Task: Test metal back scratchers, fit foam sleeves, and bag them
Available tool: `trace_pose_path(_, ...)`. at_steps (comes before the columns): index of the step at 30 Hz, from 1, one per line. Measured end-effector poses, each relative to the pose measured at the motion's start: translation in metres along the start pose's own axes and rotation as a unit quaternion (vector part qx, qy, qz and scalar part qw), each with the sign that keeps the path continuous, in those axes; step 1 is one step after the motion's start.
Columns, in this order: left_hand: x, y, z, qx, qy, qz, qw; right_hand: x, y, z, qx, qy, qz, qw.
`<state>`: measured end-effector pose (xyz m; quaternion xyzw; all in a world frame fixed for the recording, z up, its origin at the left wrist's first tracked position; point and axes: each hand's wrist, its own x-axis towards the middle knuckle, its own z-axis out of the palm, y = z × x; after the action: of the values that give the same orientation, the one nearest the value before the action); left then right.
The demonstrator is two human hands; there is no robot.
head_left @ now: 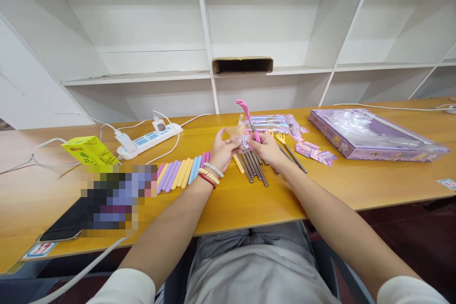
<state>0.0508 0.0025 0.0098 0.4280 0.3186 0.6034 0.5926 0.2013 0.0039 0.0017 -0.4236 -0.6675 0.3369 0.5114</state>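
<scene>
My right hand is closed around a back scratcher with a pink claw-shaped head, a metal rod and a pink handle, its head pointing up and away. In my left hand a clear plastic sleeve is pinched between thumb and fingers, close beside the scratcher. Below both hands lie several metal scratcher rods, some with yellow claw heads. Left of my wrist runs a row of purple, yellow, blue and pink handles. Some are hidden behind my left hand.
Scratchers in clear wrapping lie behind my hands, with purple-pink cards to their right. A purple box with plastic film sits on the right. Leftward are a power strip, a yellow-green carton and a phone.
</scene>
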Motion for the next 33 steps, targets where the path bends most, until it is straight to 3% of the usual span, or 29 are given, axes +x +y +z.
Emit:
trace_pose_path(10,0.003,0.001,-0.001,0.045,0.052,0.03,0.997,-0.004,-0.008,0.0,-0.111,0.015,-0.02,0.993)
trace_pose_path(15,0.016,0.001,-0.013,0.029,0.132,0.064,0.989,-0.007,-0.012,-0.011,-0.242,0.025,-0.043,0.969)
trace_pose_path(19,0.027,0.006,-0.025,-0.004,0.198,0.072,0.978,-0.005,-0.009,-0.022,-0.335,0.016,-0.018,0.942)
trace_pose_path(24,0.029,0.012,-0.029,-0.041,0.207,0.069,0.975,-0.001,-0.003,-0.03,-0.402,0.009,-0.002,0.916)
trace_pose_path(28,0.027,0.013,-0.026,-0.064,0.228,0.061,0.97,-0.001,-0.002,-0.03,-0.396,0.001,0.003,0.918)
trace_pose_path(33,0.023,0.014,-0.022,-0.084,0.184,0.042,0.978,-0.002,-0.003,-0.028,-0.383,-0.006,0.018,0.923)
